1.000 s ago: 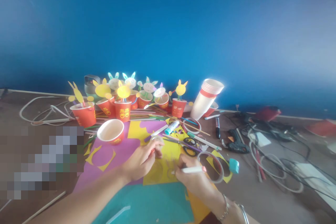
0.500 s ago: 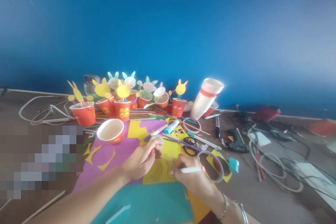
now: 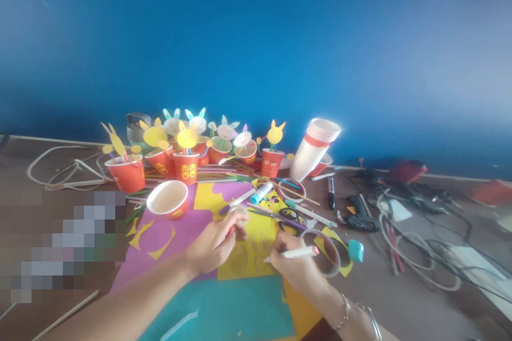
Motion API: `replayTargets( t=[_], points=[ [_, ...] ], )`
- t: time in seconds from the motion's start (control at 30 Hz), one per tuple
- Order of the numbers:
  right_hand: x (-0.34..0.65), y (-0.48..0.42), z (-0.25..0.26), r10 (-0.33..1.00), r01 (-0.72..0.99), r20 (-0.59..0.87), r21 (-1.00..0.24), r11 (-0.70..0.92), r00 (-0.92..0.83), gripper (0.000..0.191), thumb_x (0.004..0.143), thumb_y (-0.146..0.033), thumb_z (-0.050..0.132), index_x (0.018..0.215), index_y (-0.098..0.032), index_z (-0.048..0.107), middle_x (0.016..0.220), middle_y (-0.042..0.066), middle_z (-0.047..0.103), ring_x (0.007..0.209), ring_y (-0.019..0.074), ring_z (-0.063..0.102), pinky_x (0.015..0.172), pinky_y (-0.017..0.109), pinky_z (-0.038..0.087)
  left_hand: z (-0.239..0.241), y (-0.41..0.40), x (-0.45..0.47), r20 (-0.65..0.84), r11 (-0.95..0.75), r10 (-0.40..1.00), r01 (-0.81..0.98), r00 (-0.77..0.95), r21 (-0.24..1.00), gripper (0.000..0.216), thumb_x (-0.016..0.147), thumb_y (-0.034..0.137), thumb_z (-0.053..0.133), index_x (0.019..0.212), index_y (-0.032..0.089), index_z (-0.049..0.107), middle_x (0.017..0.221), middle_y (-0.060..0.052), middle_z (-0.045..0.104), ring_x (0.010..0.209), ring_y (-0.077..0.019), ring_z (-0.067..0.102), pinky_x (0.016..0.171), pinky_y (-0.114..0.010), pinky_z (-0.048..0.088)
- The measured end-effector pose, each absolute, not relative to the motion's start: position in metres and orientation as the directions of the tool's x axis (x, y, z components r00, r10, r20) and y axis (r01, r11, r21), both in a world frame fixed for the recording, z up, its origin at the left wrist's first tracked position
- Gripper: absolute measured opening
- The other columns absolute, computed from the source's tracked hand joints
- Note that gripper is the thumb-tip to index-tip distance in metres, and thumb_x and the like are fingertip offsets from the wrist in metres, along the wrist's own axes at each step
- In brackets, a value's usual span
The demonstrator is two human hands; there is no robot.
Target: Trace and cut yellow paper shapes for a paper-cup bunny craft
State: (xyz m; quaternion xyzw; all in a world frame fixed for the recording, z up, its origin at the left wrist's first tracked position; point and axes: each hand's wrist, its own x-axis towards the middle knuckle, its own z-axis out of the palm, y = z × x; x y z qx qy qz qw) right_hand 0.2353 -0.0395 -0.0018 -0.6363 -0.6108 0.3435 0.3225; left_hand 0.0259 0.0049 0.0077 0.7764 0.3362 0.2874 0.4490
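My right hand (image 3: pixel 294 264) grips a white marker pen (image 3: pixel 301 252) with a pinkish-orange end. The pen's tip is at a sheet of yellow paper (image 3: pixel 256 272), beside faint outlines of a circle and smaller rounded shapes. My left hand (image 3: pixel 216 237) rests over the sheet's left part, fingers curled in. A small pale round shape shows by its fingertips; I cannot make out whether it is held. Purple paper (image 3: pixel 182 234) lies to the left, and a teal sheet (image 3: pixel 224 309) lies nearest me. Scissors (image 3: pixel 280 217) with dark handles lie just beyond my hands.
Red paper cups (image 3: pixel 186 168) with paper rabbit figures stand along the back. A white-and-red cup (image 3: pixel 168 200) stands at left, a leaning cup stack (image 3: pixel 316 149) behind. At right are a tape roll (image 3: pixel 336 253), a teal cap (image 3: pixel 356 251), a glue gun (image 3: pixel 362 216) and cables (image 3: pixel 424 256).
My right hand has shifted slightly right with the marker, whose tip moved a little right on the yellow paper. My left hand has stayed in place.
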Motion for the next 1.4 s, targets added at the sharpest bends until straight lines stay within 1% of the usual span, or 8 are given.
replayTargets(
  t=[0.13,0.27,0.5,0.73,1.07,1.23,1.4],
  points=[
    [0.234,-0.039,-0.002,0.999,0.633,-0.035,-0.773,-0.036,0.014,0.015,0.060,-0.016,0.049,0.051,-0.021,0.038,0.048,-0.004,0.041,0.047,0.0108,0.037,0.043,0.022,0.026,0.009,0.005,0.026,0.142,-0.365,0.778,0.256,0.611,0.895,0.029,0.091,0.018,0.033,0.118,0.020,0.045,0.094,-0.006,0.063,0.088,-0.0171,0.061,0.081,-0.030,0.047],
    [0.235,-0.040,-0.005,1.000,0.664,-0.024,-0.748,-0.020,0.003,0.016,0.061,-0.016,0.050,0.051,-0.021,0.038,0.048,-0.004,0.042,0.047,0.0107,0.038,0.042,0.023,0.024,0.009,0.005,0.026,0.140,-0.366,0.778,0.262,0.612,0.893,0.029,0.091,0.018,0.033,0.118,0.020,0.045,0.094,-0.006,0.063,0.088,-0.0171,0.061,0.081,-0.030,0.046],
    [0.233,-0.041,-0.003,1.000,0.638,-0.017,-0.770,-0.012,-0.002,0.018,0.062,-0.016,0.051,0.051,-0.021,0.038,0.046,-0.005,0.041,0.044,0.0093,0.035,0.040,0.022,0.021,0.009,0.005,0.025,0.119,-0.345,0.782,0.266,0.612,0.900,0.028,0.092,0.018,0.033,0.117,0.019,0.045,0.094,-0.006,0.064,0.089,-0.0175,0.062,0.082,-0.029,0.046],
    [0.232,-0.040,0.002,1.000,0.671,-0.016,-0.742,-0.010,-0.003,0.018,0.062,-0.015,0.049,0.052,-0.021,0.035,0.047,-0.005,0.040,0.045,0.0096,0.036,0.041,0.022,0.022,0.010,0.006,0.025,0.121,-0.357,0.778,0.275,0.617,0.893,0.028,0.092,0.017,0.032,0.118,0.020,0.044,0.094,-0.005,0.064,0.089,-0.0169,0.063,0.081,-0.028,0.046],
    [0.231,-0.041,0.008,0.997,0.695,-0.083,-0.717,-0.057,-0.004,0.014,0.059,-0.012,0.047,0.053,-0.020,0.037,0.048,-0.005,0.039,0.046,0.0086,0.036,0.040,0.021,0.020,0.009,0.005,0.025,0.120,-0.352,0.778,0.270,0.617,0.896,0.028,0.092,0.017,0.032,0.118,0.019,0.044,0.095,-0.005,0.064,0.089,-0.0169,0.063,0.081,-0.029,0.046],
    [0.232,-0.041,0.003,0.997,0.711,-0.068,-0.702,-0.034,-0.019,0.016,0.060,-0.013,0.048,0.052,-0.020,0.036,0.048,-0.006,0.038,0.046,0.0080,0.035,0.041,0.020,0.021,0.010,0.005,0.025,0.118,-0.351,0.776,0.269,0.620,0.897,0.028,0.093,0.017,0.031,0.118,0.020,0.043,0.095,-0.005,0.063,0.090,-0.0163,0.063,0.081,-0.028,0.045],
    [0.234,-0.043,-0.002,0.998,0.688,-0.031,-0.726,0.013,-0.051,0.017,0.062,-0.015,0.049,0.053,-0.020,0.036,0.049,-0.006,0.038,0.047,0.0083,0.035,0.041,0.019,0.022,0.009,0.005,0.025,0.125,-0.353,0.776,0.261,0.619,0.898,0.029,0.092,0.015,0.032,0.119,0.020,0.043,0.094,-0.004,0.063,0.090,-0.0155,0.063,0.080,-0.027,0.045]
  ],
)
